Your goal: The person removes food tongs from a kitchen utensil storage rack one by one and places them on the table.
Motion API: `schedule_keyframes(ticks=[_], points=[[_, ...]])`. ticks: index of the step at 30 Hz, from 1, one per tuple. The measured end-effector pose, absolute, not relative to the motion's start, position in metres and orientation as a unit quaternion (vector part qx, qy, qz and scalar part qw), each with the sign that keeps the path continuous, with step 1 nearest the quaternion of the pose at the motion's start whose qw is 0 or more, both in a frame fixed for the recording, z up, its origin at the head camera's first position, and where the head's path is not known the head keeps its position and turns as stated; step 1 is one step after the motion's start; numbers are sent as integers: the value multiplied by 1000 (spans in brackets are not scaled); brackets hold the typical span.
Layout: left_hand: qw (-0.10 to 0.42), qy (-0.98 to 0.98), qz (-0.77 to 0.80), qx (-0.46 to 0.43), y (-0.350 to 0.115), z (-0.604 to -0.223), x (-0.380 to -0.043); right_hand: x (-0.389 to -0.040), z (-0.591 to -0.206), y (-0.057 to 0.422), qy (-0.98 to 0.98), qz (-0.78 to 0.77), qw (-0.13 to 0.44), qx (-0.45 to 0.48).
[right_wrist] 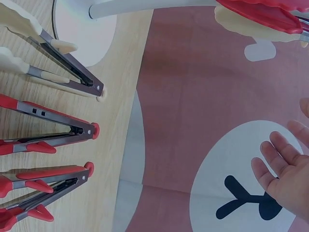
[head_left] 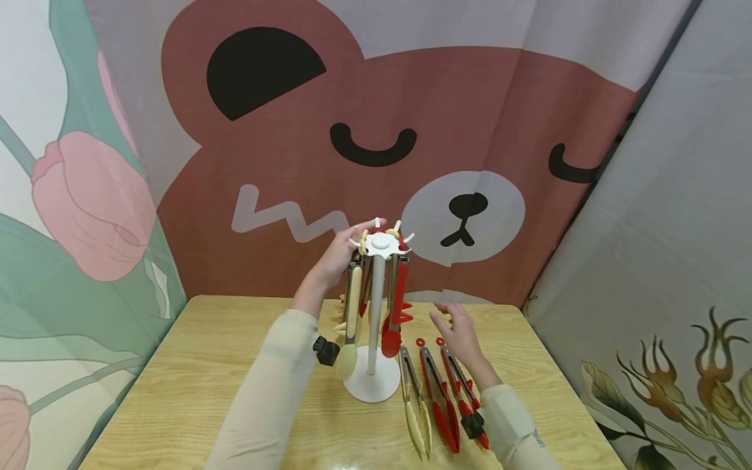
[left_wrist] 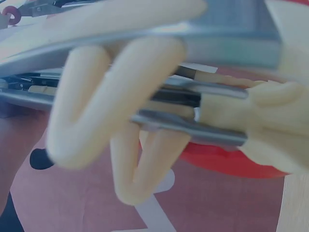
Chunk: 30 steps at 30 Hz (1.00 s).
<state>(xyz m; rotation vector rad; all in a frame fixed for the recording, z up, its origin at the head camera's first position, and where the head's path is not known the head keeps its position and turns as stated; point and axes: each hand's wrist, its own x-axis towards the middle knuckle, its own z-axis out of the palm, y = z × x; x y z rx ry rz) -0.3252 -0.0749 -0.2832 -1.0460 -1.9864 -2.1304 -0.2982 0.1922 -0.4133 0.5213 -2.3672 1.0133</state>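
Observation:
A white rotating-style rack (head_left: pixel 376 313) stands upright on a round base, with hooks round its top. My left hand (head_left: pixel 336 256) is at the left side of that top, its visible fingers stretched out behind the hooks; the thumb side is hidden. Cream tongs (head_left: pixel 354 300) hang below this hand, and their cream side grips (left_wrist: pixel 116 96) fill the left wrist view. Red tongs (head_left: pixel 399 294) hang on the rack's right side. Over the table, right of the rack, my right hand (head_left: pixel 460 333) hovers empty with relaxed, spread fingers.
Three tongs lie side by side right of the base: cream tongs (head_left: pixel 414 405), red tongs (head_left: pixel 439 398) and another red pair (head_left: pixel 464 385) partly under my right wrist. The wooden table (head_left: pixel 194 378) ends at a curtain (head_left: pixel 282 189) printed with a bear.

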Motion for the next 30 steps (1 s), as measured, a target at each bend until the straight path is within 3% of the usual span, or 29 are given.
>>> schedule_keyframes(ticks=[18,25,30], points=[[-25,-629,-702,-334,-82,-279,-326,-290,-414,192,-870,375,253,196],[-4,-651,-698,-298,-90,-272,-321,-289,-413,190,-872,376,245,196],[55,-676,-670,-301,-93,-262,-314,-287,-412,188,-874,376,239,195]])
